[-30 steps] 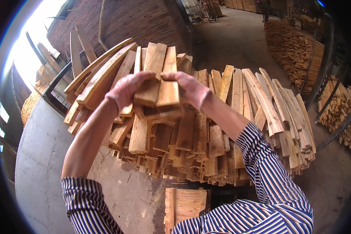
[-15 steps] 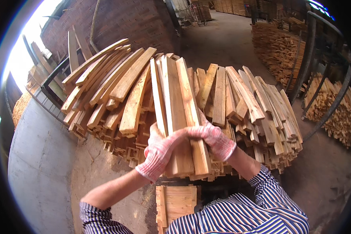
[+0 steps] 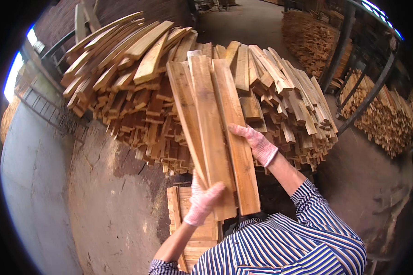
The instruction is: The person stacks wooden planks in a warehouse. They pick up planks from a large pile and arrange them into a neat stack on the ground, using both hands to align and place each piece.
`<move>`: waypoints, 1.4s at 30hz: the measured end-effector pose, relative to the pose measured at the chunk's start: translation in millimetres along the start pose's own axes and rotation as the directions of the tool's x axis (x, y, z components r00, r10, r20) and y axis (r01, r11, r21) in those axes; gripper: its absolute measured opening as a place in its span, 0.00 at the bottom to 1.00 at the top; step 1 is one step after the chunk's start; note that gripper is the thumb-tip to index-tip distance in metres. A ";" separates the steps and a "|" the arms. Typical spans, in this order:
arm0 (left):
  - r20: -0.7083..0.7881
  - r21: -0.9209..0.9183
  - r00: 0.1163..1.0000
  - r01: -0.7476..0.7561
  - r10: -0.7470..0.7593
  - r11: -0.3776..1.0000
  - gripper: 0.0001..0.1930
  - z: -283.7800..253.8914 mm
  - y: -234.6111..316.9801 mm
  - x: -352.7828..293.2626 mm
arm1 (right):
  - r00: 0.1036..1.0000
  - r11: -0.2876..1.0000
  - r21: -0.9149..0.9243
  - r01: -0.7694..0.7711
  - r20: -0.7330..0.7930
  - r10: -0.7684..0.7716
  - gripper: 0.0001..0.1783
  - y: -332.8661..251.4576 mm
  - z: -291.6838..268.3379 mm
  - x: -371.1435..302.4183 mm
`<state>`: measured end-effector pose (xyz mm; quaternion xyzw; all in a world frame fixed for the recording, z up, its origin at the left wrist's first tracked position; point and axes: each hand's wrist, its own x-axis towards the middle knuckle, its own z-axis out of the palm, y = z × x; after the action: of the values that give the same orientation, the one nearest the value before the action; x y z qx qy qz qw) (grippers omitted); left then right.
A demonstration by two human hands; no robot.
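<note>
Boards of long, flat brown wood (image 3: 214, 128) slant before a large brown timber pile (image 3: 128, 103); the pink-and-white knit-gloved left hand (image 3: 204, 201) grips them low on the left, the matching right hand (image 3: 258, 145) clasps the rightmost board (image 3: 244, 172)

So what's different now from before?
The boards came toward the person and fanned apart. The hands, close together before, moved apart: the left hand is now nearer the body than the right hand. Both still hold boards; the pile stayed put.
</note>
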<state>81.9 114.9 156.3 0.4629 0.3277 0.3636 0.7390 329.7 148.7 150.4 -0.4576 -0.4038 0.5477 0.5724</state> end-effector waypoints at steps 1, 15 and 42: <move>0.040 0.066 0.987 -0.156 0.154 0.986 0.50 -6.9 -27.1 -1.9 | 0.994 1.000 0.014 -0.015 0.108 0.013 0.23 8.9 -2.3 2.4; -0.373 -0.098 0.913 -0.213 0.162 0.972 0.29 -145.4 -87.7 -159.4 | 0.924 0.940 -0.341 -0.015 0.355 0.144 0.47 155.1 163.8 -129.9; -0.864 -0.417 0.390 -0.200 -0.319 0.887 0.30 -461.8 -497.5 -309.2 | 0.097 0.569 -0.761 0.311 0.621 0.778 0.48 678.2 405.6 -34.6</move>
<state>-341.8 -91.8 -421.8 -0.0162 0.6009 0.5956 0.5328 -238.1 134.7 -400.0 -0.2451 -0.7577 0.5669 -0.2107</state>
